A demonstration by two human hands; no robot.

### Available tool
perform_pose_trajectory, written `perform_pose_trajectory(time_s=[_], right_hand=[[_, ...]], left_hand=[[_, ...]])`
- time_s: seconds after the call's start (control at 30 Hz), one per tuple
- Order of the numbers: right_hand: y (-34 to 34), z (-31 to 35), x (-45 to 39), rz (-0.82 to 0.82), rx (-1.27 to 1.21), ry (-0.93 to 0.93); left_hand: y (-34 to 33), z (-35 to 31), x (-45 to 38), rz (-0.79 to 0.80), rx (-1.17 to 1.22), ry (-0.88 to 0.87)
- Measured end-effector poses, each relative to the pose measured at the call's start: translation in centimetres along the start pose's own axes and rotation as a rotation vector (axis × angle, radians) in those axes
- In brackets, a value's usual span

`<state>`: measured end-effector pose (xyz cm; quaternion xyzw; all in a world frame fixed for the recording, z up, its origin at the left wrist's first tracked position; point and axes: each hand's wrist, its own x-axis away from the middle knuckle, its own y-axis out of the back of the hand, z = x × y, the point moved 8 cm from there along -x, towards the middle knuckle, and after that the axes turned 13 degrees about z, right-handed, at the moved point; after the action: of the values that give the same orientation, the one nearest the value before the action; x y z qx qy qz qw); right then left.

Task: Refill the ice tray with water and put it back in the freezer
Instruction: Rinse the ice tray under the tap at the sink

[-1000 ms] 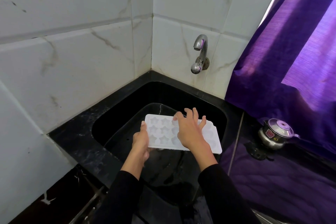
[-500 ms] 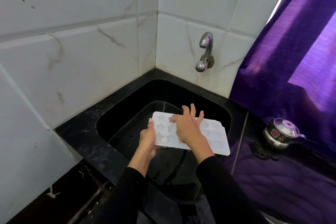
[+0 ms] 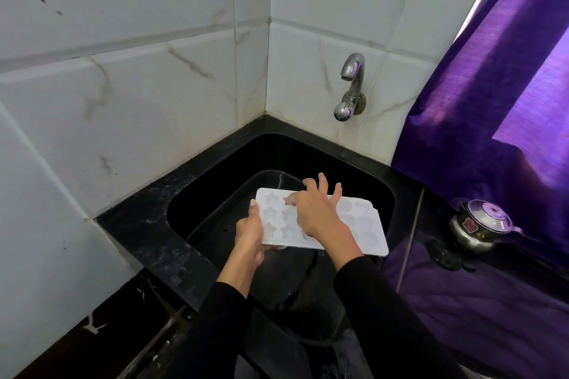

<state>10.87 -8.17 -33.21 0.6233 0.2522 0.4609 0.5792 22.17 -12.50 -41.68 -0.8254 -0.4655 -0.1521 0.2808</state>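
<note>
A white ice tray (image 3: 360, 224) with star-shaped and other moulds hangs level over the black sink (image 3: 197, 203). My left hand (image 3: 251, 235) grips the tray's left end, thumb on the rim. Spread flat over the tray's middle lies my right hand (image 3: 318, 212), fingers apart and touching the moulds. A metal tap (image 3: 351, 86) sticks out of the tiled wall beyond the tray; no water runs from it. Whether the moulds hold water I cannot tell.
White marbled tiles (image 3: 123, 101) close the corner at left and back. A black counter rim (image 3: 138, 224) surrounds the sink. A purple curtain (image 3: 492, 101) hangs at right above a small steel pressure cooker (image 3: 480, 224) on the dark counter.
The tray and both hands have shifted slightly right and away from me. My right hand's fingers have spread and slid leftward over the moulds.
</note>
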Motion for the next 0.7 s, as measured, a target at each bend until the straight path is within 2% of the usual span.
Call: perform_pose_trajectory(time_s=[0.2, 0.5, 0.7], right_hand=[[0.9, 1.1, 0.2, -0.078, -0.067, 0.027], [-0.2, 3.6, -0.2, 0.0, 0.044, 0.101], [0.4, 3.5, -0.4, -0.019, 0.05, 0.094]], left_hand=[[0.2, -0.3, -0.1, 0.01, -0.007, 0.007], [0.1, -0.5, 0.4, 0.015, -0.001, -0.019], [-0.1, -0.5, 0.7, 0.024, -0.019, -0.023]])
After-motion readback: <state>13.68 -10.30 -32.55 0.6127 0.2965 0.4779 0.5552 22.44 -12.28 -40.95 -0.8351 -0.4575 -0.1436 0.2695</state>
